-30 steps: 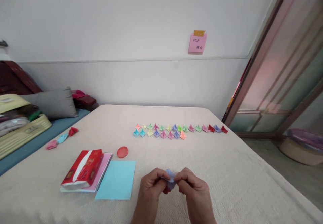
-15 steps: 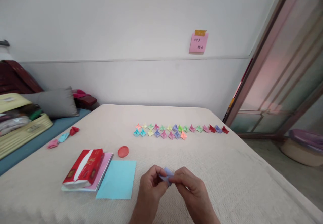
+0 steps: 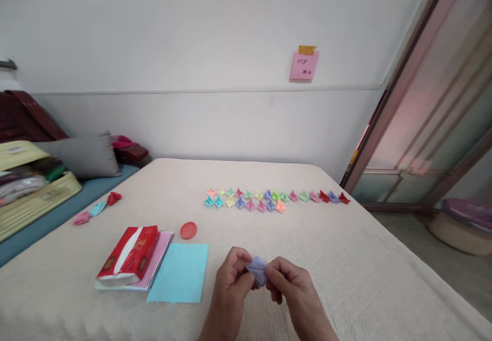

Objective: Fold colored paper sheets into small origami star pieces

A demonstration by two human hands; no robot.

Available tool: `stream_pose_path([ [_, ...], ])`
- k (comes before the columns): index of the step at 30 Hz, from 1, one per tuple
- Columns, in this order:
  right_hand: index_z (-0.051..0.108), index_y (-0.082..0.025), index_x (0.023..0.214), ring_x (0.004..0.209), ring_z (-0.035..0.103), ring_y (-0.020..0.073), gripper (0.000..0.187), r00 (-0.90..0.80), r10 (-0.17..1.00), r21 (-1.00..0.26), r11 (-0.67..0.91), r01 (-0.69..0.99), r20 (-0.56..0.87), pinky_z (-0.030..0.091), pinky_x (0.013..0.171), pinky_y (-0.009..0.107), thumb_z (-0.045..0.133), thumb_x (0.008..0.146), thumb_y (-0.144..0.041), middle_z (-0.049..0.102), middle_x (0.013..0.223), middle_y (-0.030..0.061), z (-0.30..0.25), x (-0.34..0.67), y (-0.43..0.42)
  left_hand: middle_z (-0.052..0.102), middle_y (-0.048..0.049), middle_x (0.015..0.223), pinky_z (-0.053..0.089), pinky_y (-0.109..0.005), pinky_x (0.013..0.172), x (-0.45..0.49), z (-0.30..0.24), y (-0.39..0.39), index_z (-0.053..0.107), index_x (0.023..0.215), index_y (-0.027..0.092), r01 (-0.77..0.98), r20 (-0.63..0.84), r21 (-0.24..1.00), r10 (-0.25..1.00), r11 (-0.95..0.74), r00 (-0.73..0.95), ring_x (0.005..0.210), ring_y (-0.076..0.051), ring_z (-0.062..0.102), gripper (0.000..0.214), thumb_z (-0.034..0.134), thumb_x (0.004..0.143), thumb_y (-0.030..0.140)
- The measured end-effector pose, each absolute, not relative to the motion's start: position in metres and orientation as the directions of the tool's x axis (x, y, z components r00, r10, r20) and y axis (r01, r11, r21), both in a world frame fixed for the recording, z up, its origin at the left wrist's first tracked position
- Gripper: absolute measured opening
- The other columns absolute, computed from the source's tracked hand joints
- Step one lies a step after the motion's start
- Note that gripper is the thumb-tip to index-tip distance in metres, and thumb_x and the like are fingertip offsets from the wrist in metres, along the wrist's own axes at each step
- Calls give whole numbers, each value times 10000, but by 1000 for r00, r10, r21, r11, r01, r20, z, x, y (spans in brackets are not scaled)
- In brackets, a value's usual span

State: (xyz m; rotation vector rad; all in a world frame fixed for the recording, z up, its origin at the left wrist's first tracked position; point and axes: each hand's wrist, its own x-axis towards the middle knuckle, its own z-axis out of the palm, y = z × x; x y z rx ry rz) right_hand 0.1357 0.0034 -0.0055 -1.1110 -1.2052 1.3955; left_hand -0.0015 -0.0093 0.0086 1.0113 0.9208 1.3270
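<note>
Between my left hand (image 3: 230,279) and my right hand (image 3: 287,285) sits a small lavender folded paper piece (image 3: 258,270), pinched by the fingers of both. A sheet of light blue paper (image 3: 180,273) lies flat to the left of my hands. Beyond it is a red tissue packet (image 3: 128,255) resting on a pink paper stack (image 3: 159,257). A small red round lid (image 3: 188,231) lies near the blue sheet's far edge. A long double row of multicoloured folded paper stars (image 3: 269,200) stretches across the far side of the bed.
A cream quilted bedcover (image 3: 326,248) spans the view. Several folded pieces (image 3: 97,208) lie near its left edge. Left of that are a teal mat, a grey pillow (image 3: 84,155) and a yellow basket (image 3: 38,202). A pink note (image 3: 304,65) is taped to the wall; a glass door stands right.
My hands have turned the lavender piece, and its flat face now shows more between my fingers. The view has drifted slightly, with the scene shifting a little.
</note>
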Motion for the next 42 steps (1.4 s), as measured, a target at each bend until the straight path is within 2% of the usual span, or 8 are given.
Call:
stream_pose_path([
  [5,552,-173,579,465,417,103,259,-134,990,-993,-53,-105,-39,313,461,227,607,768,-342,505,496,-38,-1,132,2,598,36,577,368,-255,578,-1,10,-8,449,822,207,-342,30,940,998,-12,46,564,-120,483,159,517,719,107],
  [9,620,-164,623,477,431,107,114,-141,989,-999,-44,14,-45,327,451,221,612,717,-229,556,528,-23,2,129,2,616,36,598,383,-249,583,0,6,-8,451,828,206,-337,33,941,998,-13,52,566,-114,494,178,509,712,84],
  [20,554,-182,562,407,355,86,150,-58,996,-996,-59,71,-63,258,399,215,586,697,-241,425,415,-73,-8,124,4,556,73,556,342,-225,531,-2,-1,-4,510,843,197,-309,30,950,998,-43,-49,526,-102,487,187,615,704,129],
  [29,559,-162,587,394,347,69,210,-74,990,-975,-135,-176,-124,247,399,200,659,708,-301,443,418,-73,-10,123,6,578,56,544,321,-212,503,3,-15,4,558,802,179,-400,-55,916,998,39,-27,497,-98,475,269,710,581,176],
  [33,592,-146,599,409,367,67,237,-126,984,-948,-160,-275,-130,261,399,194,676,723,-329,494,449,-43,-11,126,5,544,37,504,345,-223,520,5,-11,1,569,586,149,-279,-81,957,997,78,0,502,-103,474,117,668,628,195],
  [37,638,-145,677,475,479,107,256,-17,993,-964,-119,-238,-119,367,437,209,662,740,-392,564,530,-6,-9,125,1,518,48,507,327,-217,491,5,-5,-2,552,605,171,-97,-18,995,993,7,-118,490,-106,448,121,620,698,208],
  [40,674,-158,804,604,582,165,254,88,995,-987,-40,-154,-53,467,550,251,682,725,-399,639,629,23,-5,122,-5,540,27,564,359,-231,524,3,-7,-6,552,645,185,315,220,938,952,-146,-214,543,-134,498,144,587,782,214],
  [42,692,-166,877,720,618,201,261,10,1000,-987,-13,-157,-15,500,647,282,677,737,-386,691,745,53,-1,120,-8,571,-3,612,385,-259,564,3,-12,-9,570,681,185,590,468,749,871,-303,-147,589,-162,530,140,562,820,193],
])
